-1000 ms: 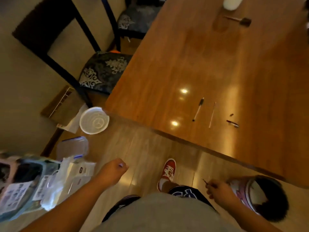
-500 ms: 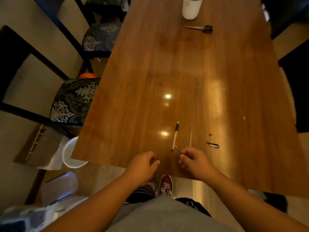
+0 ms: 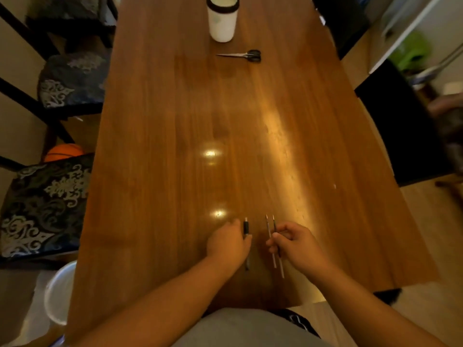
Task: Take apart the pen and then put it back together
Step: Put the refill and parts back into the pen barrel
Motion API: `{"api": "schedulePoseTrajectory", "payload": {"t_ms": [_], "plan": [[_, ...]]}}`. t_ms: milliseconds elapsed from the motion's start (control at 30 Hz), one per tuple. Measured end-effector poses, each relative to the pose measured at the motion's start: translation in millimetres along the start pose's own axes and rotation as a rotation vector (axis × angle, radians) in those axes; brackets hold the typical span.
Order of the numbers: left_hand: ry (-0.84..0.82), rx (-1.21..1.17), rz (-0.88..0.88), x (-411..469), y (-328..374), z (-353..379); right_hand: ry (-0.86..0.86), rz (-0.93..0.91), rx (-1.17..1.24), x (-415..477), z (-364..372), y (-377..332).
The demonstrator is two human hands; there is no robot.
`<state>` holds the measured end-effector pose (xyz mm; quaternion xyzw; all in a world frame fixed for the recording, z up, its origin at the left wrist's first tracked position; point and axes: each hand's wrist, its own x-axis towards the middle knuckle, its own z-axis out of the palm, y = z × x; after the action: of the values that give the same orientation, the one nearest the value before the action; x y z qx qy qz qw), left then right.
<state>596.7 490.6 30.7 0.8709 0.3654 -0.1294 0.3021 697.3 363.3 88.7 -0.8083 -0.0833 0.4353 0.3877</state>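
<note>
The pen lies in parts near the front edge of the wooden table (image 3: 175, 171). My left hand (image 3: 226, 245) is closed around the pen barrel (image 3: 246, 227), whose black grip end sticks out past my fingers and points away from me. My right hand (image 3: 299, 244) pinches the thin ink refill (image 3: 269, 229), held just over the table. A second thin line beside the refill looks like its reflection in the glossy top. The hands are a short gap apart. Any small pen parts are hidden from view.
A white cup (image 3: 221, 20) and black-handled scissors (image 3: 240, 55) sit at the far end of the table. Patterned chairs (image 3: 47, 201) stand along the left with an orange ball (image 3: 64, 151) behind them. A white bin (image 3: 57, 291) is on the floor at left; a dark chair (image 3: 406, 136) is at right.
My view swung up from the floor to the table. Both hands came up over the table's front edge; the left closed on the barrel, the right on the refill.
</note>
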Motion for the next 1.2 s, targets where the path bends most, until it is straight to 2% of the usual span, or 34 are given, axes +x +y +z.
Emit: {"api": "schedulePoseTrajectory", "payload": {"t_ms": [200,433,567,767,933,1200], "plan": [[-0.111,0.135,-0.004,17,8,-3,0.058,0.023,0.073,6,-9,2],[-0.201,0.094,-0.009,17,3,-14,0.022,0.033,0.076,16,-30,5],[-0.176,-0.123,-0.041,-1,3,-23,-0.045,-0.042,0.044,19,-46,-1],[-0.011,-0.525,-0.067,-45,16,-24,-0.152,-0.139,0.005,17,-75,0],[0.078,-0.725,-0.066,-74,36,-28,-0.121,-0.139,0.185,13,-96,0],[0.059,-0.878,0.019,-98,68,-35,-0.110,-0.209,0.560,-1,-117,-32]]}}
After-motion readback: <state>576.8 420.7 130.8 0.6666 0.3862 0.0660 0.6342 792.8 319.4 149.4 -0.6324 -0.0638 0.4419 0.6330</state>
